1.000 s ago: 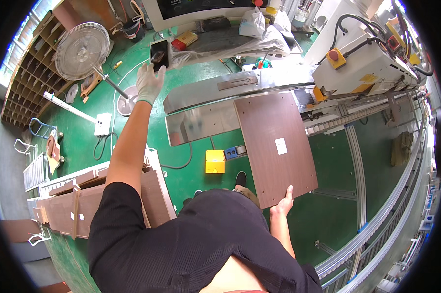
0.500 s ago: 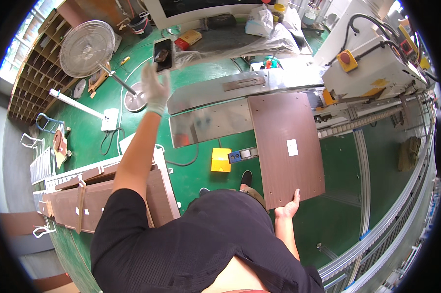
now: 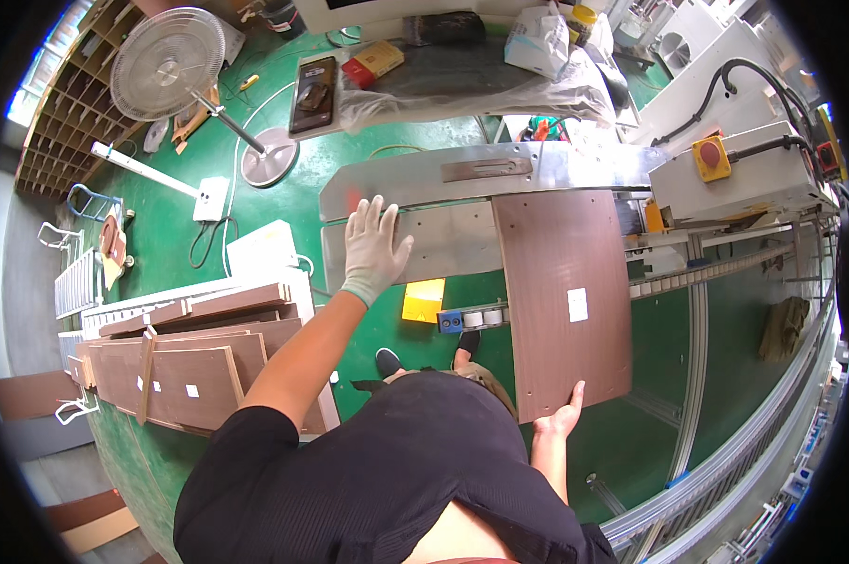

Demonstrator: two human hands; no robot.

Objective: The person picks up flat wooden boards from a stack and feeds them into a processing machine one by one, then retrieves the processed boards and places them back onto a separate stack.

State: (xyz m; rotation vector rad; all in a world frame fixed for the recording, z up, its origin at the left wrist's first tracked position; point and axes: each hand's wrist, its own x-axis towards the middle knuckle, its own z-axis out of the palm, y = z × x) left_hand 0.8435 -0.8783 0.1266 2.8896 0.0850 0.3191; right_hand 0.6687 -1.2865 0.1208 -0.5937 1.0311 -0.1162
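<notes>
A brown wood-grain panel (image 3: 561, 273) with a white label and small holes near its corners lies with its far end on the metal machine table (image 3: 443, 246). My bare right hand (image 3: 558, 415) grips the panel's near edge, thumb on top and the other fingers hidden underneath. My left hand (image 3: 376, 246), in a pale glove, is stretched flat with fingers spread, over the left part of the metal table. It holds nothing; whether it touches the metal I cannot tell.
Stacked brown panels (image 3: 189, 376) lie on a white-framed rack at left. A standing fan (image 3: 168, 70) is beyond it. A yellow box (image 3: 423, 301) sits below the table. A control box with a red button (image 3: 711, 155) and roller rails (image 3: 716, 273) are at right. A phone (image 3: 314, 94) lies on the far bench.
My left hand has come down and to the right, from near the phone to over the metal table. The panel and my right hand appear slightly lower in view as the view shifts.
</notes>
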